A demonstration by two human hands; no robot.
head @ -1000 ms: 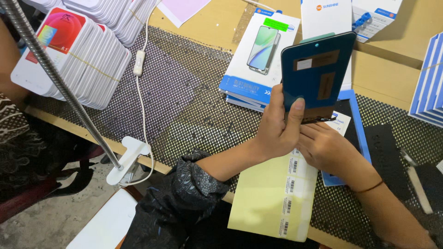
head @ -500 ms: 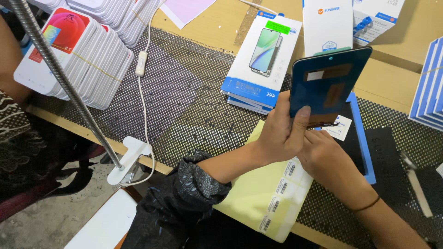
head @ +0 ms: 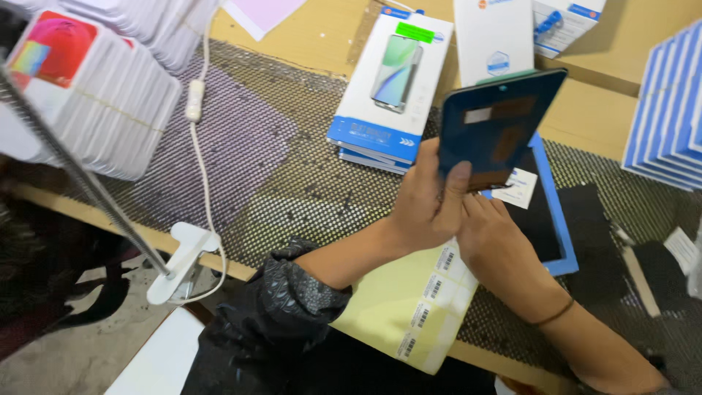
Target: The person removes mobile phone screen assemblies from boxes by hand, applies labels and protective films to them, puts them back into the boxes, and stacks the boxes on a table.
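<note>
1. Dark blue flat phone panel stands tilted above the mesh mat, held up for inspection.
2. Head view: left hand is clamped on the panel's lower edge, thumb pressed to its face.
3. Right hand sits just beneath, touching the left; its closure cannot be told.
4. Yellow sheet of barcode labels lies under both wrists; labelling appears to be in hand, which calls for a steady panel.
5. White-and-blue phone box lies near, untouched.

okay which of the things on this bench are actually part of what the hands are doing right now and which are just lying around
In use:
left hand holding up the dark phone panel
right hand under it
yellow label sheet
open blue tray

Lying about:
stacked phone boxes
banded white card stack
clamp lamp and its cord
</note>
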